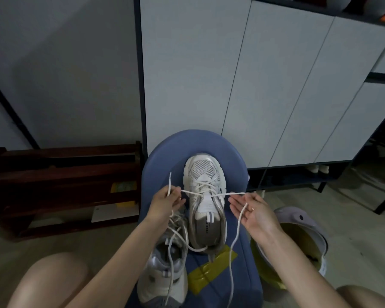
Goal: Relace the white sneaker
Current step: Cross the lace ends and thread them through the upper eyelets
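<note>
A white sneaker stands on a blue stool, toe pointing away from me. Its white lace is threaded through the lower eyelets and runs out taut to both sides. My left hand pinches the left lace end, whose tip sticks up above the fingers. My right hand is palm up with fingers nearly straight, and the right lace end runs across them and hangs down. A second sneaker lies at the stool's near left with loose laces.
A yellow strip lies on the stool near the sneaker's heel. A pale bin with a yellow liner stands at the right. A dark wooden rack is at the left, white cabinet doors behind. My knees are at the bottom corners.
</note>
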